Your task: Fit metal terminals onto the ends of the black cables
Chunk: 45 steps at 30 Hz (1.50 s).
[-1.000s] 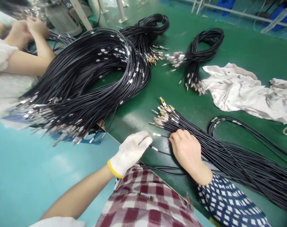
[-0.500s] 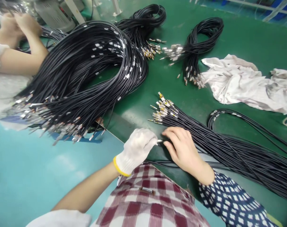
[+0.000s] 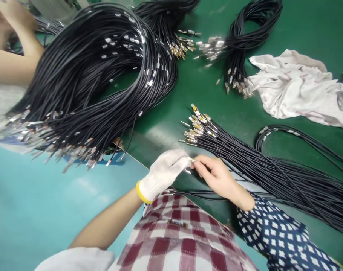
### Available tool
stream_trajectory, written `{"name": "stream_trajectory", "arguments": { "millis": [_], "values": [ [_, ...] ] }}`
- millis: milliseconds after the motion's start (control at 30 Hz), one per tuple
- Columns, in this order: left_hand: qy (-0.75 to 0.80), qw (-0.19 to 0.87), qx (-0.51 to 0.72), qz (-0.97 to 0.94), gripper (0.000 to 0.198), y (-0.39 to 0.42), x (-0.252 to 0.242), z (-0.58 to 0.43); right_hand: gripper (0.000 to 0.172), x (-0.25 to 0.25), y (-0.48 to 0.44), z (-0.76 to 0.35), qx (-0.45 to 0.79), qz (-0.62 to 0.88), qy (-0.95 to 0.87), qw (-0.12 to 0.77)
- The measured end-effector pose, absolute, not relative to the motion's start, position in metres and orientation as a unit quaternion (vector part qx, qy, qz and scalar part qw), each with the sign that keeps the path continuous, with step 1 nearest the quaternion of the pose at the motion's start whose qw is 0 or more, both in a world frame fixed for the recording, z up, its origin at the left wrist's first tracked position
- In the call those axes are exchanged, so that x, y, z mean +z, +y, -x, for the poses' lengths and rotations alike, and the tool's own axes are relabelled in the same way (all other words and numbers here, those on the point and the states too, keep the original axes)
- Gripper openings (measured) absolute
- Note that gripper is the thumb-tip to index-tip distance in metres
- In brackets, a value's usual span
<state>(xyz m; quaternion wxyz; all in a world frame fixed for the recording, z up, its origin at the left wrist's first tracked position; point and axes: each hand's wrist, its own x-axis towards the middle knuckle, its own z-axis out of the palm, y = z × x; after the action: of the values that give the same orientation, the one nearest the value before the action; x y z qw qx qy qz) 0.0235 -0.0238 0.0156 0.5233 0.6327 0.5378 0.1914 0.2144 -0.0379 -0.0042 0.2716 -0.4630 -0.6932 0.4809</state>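
Observation:
My left hand (image 3: 169, 169), in a white knit glove with a yellow cuff, is closed in a pinch at a small cable end (image 3: 191, 160) with a pale and yellowish tip. My bare right hand (image 3: 215, 174) meets it there, thumb and forefinger pinched on the same cable end. Fingers hide most of that piece. Just below the glove's fingertips shows another silvery cable end (image 3: 187, 171). Beyond my right hand lies a long bundle of black cables (image 3: 262, 165), its white-and-yellow tagged ends pointing left. A few loose cables (image 3: 205, 195) run beneath my right wrist along the table edge.
A large looped heap of black cables (image 3: 157, 86) fills the left, its ends overhanging the table edge. Farther back are a coiled bundle (image 3: 236, 41) and a crumpled white cloth (image 3: 298, 88) on the green table (image 3: 216, 94). Another person's arm (image 3: 16, 67) is at upper left.
My right hand's fingers have moved from apart to closed on the cable end, meeting my gloved left hand. The view has shifted slightly.

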Motion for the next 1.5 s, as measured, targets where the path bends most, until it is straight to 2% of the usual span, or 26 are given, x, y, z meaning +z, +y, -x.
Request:
{"name": "stream_trajectory", "arguments": {
  "millis": [133, 300, 433, 567, 933, 1300, 1400, 1500],
  "values": [
    [0.517, 0.601, 0.212, -0.572, 0.026, -0.022, 0.019, -0.023, 0.029, -0.009, -0.039, -0.216, 0.526, 0.462, -0.653, 0.289],
    [0.474, 0.668, 0.177, -0.545, 0.022, -0.014, 0.022, -0.019, 0.033, -0.011, -0.040, -0.216, 0.552, 0.436, -0.638, 0.313],
    [0.457, 0.687, 0.151, -0.544, 0.022, -0.008, 0.023, -0.017, 0.032, -0.008, -0.038, -0.214, 0.555, 0.408, -0.642, 0.336],
    [0.478, 0.649, 0.128, -0.577, 0.022, -0.010, 0.022, -0.017, 0.031, -0.008, -0.039, -0.212, 0.556, 0.409, -0.640, 0.338],
    [0.485, 0.461, 0.092, -0.737, 0.028, -0.025, 0.010, -0.021, 0.029, -0.012, -0.039, -0.215, 0.541, 0.430, -0.657, 0.302],
    [0.412, 0.400, 0.033, -0.818, 0.029, -0.017, 0.003, -0.017, 0.030, -0.015, -0.044, -0.214, 0.510, 0.406, -0.702, 0.288],
    [0.415, 0.451, 0.036, -0.789, 0.029, -0.011, 0.009, -0.016, 0.031, -0.015, -0.043, -0.215, 0.529, 0.402, -0.686, 0.297],
    [0.420, 0.593, 0.072, -0.684, 0.028, -0.004, 0.017, -0.015, 0.030, -0.015, -0.041, -0.217, 0.574, 0.396, -0.643, 0.316]
  ]
}}
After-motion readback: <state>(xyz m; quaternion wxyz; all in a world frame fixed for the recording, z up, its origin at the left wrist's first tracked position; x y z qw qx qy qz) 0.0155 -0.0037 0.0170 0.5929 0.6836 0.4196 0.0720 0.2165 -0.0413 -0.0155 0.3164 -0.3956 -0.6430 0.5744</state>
